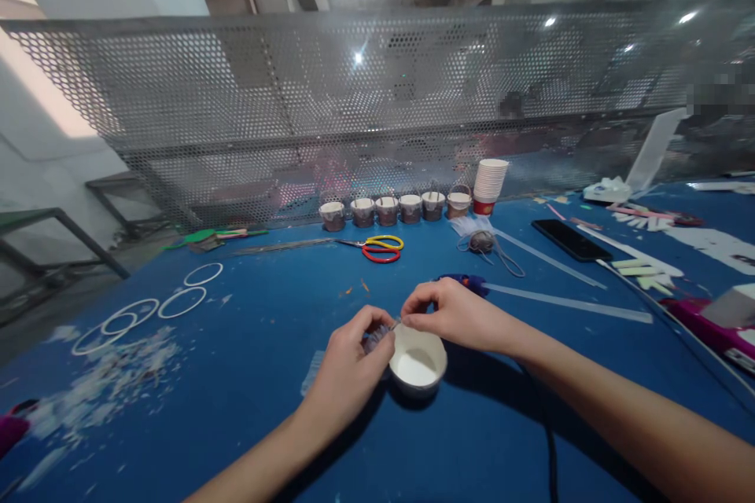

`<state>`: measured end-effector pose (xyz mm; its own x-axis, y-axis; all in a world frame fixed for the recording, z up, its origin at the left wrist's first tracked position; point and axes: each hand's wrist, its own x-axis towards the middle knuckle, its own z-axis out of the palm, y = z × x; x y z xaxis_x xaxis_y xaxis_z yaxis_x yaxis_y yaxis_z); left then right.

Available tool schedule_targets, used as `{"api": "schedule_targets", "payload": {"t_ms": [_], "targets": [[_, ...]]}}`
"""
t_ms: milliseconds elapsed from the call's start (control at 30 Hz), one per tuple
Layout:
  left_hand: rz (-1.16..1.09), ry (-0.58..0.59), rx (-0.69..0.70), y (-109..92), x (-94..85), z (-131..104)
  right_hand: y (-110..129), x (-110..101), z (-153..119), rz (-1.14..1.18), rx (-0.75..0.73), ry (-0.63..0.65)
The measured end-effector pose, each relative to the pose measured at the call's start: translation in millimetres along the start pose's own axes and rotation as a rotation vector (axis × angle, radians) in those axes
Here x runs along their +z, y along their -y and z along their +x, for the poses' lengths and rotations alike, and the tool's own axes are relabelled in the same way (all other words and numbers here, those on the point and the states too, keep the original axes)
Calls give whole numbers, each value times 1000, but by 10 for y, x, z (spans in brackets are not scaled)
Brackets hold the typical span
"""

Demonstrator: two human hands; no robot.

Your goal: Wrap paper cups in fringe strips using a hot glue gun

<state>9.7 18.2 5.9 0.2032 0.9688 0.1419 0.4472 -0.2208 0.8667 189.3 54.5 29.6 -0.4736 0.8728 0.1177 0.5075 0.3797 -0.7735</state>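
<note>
The left hand (348,365) covers much of a grey frilly piece (376,339), its fingers clamped on it against the rim of a white cup (421,369), which stands upright on the blue tabletop (253,385). The right hand (451,314) bends over the rim's far side; its fingertips are too small and blurred to tell whether they are closed on anything. That hand also hides part of a blue tool (469,283), from which a clear stick (566,303) runs right. A black cord (550,440) passes under the right forearm and leaves the lower edge. A clear ridged piece (311,373), perhaps plastic, is partly behind the left hand. Beyond lie scissors (355,243) and a ball of grey yarn (482,242), then a row of small cups (386,212); a perforated panel (354,118) blocks most of the room behind. A magenta object (12,432) is cut off at the left edge
</note>
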Motion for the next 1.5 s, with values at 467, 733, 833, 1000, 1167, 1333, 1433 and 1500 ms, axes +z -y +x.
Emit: {"api": "schedule_targets", "payload": {"t_ms": [467,733,833,1000,1167,1333,1433,1500], "targets": [[7,-10,0,2,1,9,-68,22,47,-689,-419,2],[38,-28,22,-8,3,8,-41,-41,-2,-620,-431,49],[35,-17,19,-4,3,8,3,-81,-45,-504,-363,56],[16,-12,31,4,6,13,24,-52,-35,-471,-304,54],[14,-11,15,-4,11,10,5,-13,26,-544,-308,73],[14,-11,15,0,12,8,6,-2,41,-621,-365,93],[19,3,19,4,8,11,6,-6,37,-625,-381,97],[26,3,24,-1,4,11,4,-30,25,-575,-360,107]]}}
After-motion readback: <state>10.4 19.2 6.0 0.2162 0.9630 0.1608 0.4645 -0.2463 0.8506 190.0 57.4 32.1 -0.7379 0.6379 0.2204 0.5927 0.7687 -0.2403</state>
